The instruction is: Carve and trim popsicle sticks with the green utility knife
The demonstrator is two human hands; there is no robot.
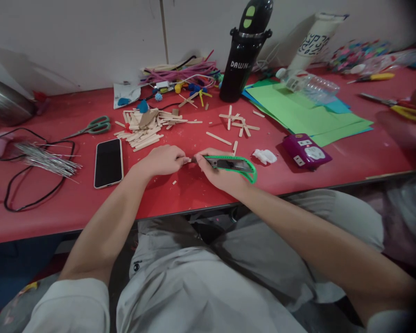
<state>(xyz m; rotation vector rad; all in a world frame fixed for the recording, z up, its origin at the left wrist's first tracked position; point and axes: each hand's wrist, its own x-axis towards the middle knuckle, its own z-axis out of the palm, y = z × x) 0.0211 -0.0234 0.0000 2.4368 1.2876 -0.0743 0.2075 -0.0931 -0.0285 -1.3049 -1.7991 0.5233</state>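
My right hand (223,173) is closed around a green and black utility knife (232,164), its tip pointing left. Close beside that tip, my left hand (168,161) pinches a short piece of wooden craft stick (187,160), mostly hidden by the fingers. Whether the blade touches the stick I cannot make out. Behind the left hand lies a pile of wooden sticks (143,127). Sticks joined into star shapes (241,124) and a loose stick (218,138) lie beyond my right hand. Small wood chips (174,182) are scattered on the red table (194,194).
A phone (108,163), green-handled scissors (93,126) and a bundle of wires (48,159) lie left. Behind stands a black bottle (241,64). To the right are green paper sheets (308,108), a plastic bottle (310,86), a purple box (305,151) and a white lump (264,156).
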